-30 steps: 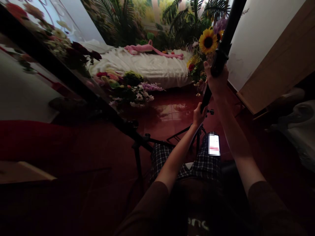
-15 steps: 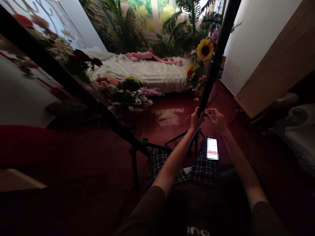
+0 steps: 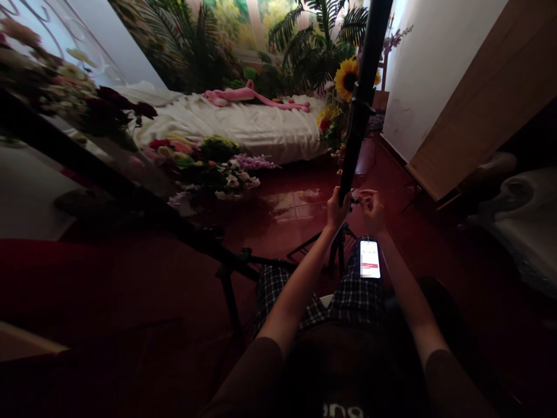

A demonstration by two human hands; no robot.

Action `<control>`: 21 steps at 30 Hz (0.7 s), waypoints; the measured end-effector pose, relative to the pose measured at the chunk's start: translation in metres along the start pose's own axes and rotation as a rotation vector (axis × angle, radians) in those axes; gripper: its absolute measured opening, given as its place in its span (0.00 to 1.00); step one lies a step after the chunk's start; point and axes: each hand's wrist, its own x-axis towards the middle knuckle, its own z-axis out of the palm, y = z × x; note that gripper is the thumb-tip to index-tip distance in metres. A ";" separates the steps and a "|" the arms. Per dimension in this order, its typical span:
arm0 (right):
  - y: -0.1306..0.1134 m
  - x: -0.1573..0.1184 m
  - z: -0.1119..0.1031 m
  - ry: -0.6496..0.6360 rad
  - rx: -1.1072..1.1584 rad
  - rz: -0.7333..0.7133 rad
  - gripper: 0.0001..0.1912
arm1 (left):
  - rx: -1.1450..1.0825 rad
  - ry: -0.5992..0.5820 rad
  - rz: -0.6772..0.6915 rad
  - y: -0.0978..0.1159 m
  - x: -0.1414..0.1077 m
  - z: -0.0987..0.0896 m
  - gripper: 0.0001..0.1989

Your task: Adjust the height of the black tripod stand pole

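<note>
A black stand pole [image 3: 353,136] rises at a tilt in front of me, its tripod legs [image 3: 337,249] spread on the floor between my knees. My left hand [image 3: 337,210] is wrapped round the lower part of this pole. Just right of it, my right hand [image 3: 372,210] has its fingers curled together at a small dark knob [image 3: 354,201] on the pole's side. Whether the fingertips touch the knob is too small to tell. A lit phone [image 3: 369,259] lies on my right thigh, on checked trousers [image 3: 352,296].
A second black pole [image 3: 130,191] slants across the left side on its own legs. Ahead stands a bed with a white cover [image 3: 187,125], a pink plush toy [image 3: 235,96] and flowers [image 3: 235,174] around it. A wooden board [image 3: 461,104] leans at right, near a wrapped chair [image 3: 531,215].
The view has shifted a little, so the room and the poles sit further left. My left hand keeps its hold on the pole; my right fingers have curled in closer by the knob.
</note>
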 end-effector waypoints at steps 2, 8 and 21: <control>0.001 0.007 0.003 -0.002 0.064 0.052 0.21 | -0.003 -0.013 0.000 0.001 0.000 0.000 0.18; -0.005 0.023 0.009 0.007 0.212 0.347 0.20 | 0.005 -0.008 -0.005 -0.001 0.000 0.000 0.19; 0.002 -0.010 -0.007 -0.109 0.097 0.167 0.29 | 0.019 -0.017 0.005 0.001 -0.004 -0.002 0.19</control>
